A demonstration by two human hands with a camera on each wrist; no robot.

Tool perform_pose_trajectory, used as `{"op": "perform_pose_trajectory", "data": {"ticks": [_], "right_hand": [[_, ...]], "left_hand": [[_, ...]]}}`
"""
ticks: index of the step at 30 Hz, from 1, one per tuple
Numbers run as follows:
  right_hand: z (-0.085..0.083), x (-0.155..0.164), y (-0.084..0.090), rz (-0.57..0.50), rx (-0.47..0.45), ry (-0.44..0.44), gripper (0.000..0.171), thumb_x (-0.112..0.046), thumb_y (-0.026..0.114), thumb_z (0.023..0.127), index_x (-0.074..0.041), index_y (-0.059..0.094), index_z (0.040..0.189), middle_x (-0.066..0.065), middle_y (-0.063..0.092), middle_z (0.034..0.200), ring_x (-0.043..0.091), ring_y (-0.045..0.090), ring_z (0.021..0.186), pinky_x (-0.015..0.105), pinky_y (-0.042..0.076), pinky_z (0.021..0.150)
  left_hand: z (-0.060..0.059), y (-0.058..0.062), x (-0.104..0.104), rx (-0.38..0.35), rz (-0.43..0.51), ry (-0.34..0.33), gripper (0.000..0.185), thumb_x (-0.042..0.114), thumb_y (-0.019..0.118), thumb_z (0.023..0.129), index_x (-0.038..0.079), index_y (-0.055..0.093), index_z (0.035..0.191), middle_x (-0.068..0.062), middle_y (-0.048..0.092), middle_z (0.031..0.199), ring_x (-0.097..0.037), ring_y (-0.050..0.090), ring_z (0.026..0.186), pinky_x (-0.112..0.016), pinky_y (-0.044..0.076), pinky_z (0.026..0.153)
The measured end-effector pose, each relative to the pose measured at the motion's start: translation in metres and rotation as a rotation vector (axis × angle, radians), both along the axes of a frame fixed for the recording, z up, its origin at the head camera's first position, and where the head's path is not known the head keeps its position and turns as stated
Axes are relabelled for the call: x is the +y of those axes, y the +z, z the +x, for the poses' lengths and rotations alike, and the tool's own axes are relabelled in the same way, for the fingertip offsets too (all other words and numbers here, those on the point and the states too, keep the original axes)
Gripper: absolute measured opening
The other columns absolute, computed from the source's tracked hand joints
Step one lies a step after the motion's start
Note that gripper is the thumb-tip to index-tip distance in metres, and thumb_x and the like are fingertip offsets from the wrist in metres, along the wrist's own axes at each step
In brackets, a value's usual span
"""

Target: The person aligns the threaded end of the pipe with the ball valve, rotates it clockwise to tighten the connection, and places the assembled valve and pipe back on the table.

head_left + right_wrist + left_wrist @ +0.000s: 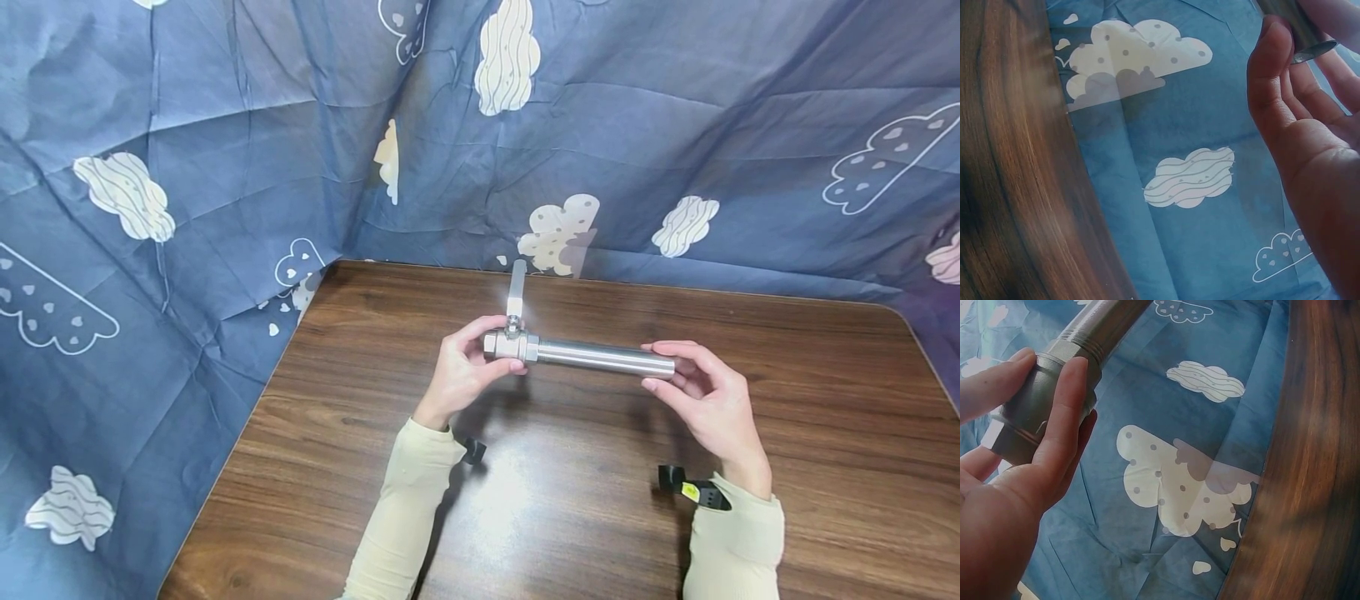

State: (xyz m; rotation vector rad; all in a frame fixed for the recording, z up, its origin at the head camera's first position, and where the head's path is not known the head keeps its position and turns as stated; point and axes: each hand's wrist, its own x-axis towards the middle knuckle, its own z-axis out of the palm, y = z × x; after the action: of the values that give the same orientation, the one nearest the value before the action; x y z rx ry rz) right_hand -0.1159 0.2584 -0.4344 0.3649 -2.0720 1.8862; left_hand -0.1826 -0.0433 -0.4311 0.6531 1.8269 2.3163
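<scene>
A silver ball valve (510, 345) with its lever handle (517, 287) pointing away is joined to a shiny metal pipe (600, 357). My left hand (463, 367) grips the valve body between thumb and fingers. At the pipe's far right end, my right hand (705, 396) pinches it between thumb and fingers. Valve and pipe are held level above the table. In the left wrist view, threads show where the pipe (1104, 328) meets the valve (1029, 412). The right wrist view shows the pipe's open end (1313, 51) by the right hand (1310, 125).
A brown wood-grain table (570, 500) lies under both hands. Blue cloth (637, 142) with cloud prints hangs behind the table and along its left side. Black wrist cameras (671, 478) are strapped at both sleeves.
</scene>
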Motion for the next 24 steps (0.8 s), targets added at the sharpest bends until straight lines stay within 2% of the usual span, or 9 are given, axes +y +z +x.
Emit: {"op": "perform_pose_trajectory", "data": {"ticks": [5, 10, 16, 24], "right_hand": [[0.0000, 0.0003, -0.0014, -0.023, 0.020, 0.022, 0.048, 0.027, 0.067, 0.070, 0.015, 0.057, 0.116, 0.003, 0.069, 0.114, 0.009, 0.067, 0.093, 0.014, 0.058, 0.083], [0.0005, 0.0010, -0.0021, 0.002, 0.011, 0.007, 0.048, 0.024, 0.069, 0.071, 0.013, 0.058, 0.116, 0.000, 0.069, 0.114, 0.008, 0.067, 0.092, 0.013, 0.058, 0.081], [0.0012, 0.0011, -0.0019, 0.028, -0.015, -0.014, 0.047, 0.022, 0.069, 0.073, 0.011, 0.059, 0.117, -0.002, 0.069, 0.114, 0.006, 0.067, 0.092, 0.011, 0.058, 0.080], [0.0000, 0.0005, -0.0023, 0.009, -0.008, -0.009, 0.045, 0.021, 0.069, 0.073, 0.012, 0.059, 0.117, -0.001, 0.070, 0.113, 0.005, 0.067, 0.091, 0.012, 0.059, 0.079]], "left_hand": [[-0.0007, -0.0009, 0.0002, 0.012, 0.002, -0.002, 0.054, -0.018, 0.069, 0.072, -0.012, 0.053, 0.122, -0.014, 0.062, 0.114, -0.012, 0.066, 0.083, -0.030, 0.064, 0.076], [-0.0010, -0.0011, 0.0001, 0.019, 0.005, -0.002, 0.054, -0.018, 0.068, 0.071, -0.013, 0.052, 0.122, -0.008, 0.062, 0.112, -0.012, 0.066, 0.082, -0.030, 0.064, 0.075], [-0.0011, -0.0016, -0.0002, 0.009, 0.012, -0.005, 0.054, -0.018, 0.068, 0.071, -0.013, 0.052, 0.122, -0.007, 0.062, 0.111, -0.013, 0.066, 0.082, -0.031, 0.064, 0.076], [-0.0006, -0.0008, -0.0002, 0.002, 0.009, -0.006, 0.054, -0.018, 0.069, 0.071, -0.012, 0.053, 0.122, -0.013, 0.062, 0.115, -0.013, 0.066, 0.083, -0.031, 0.064, 0.076]]}}
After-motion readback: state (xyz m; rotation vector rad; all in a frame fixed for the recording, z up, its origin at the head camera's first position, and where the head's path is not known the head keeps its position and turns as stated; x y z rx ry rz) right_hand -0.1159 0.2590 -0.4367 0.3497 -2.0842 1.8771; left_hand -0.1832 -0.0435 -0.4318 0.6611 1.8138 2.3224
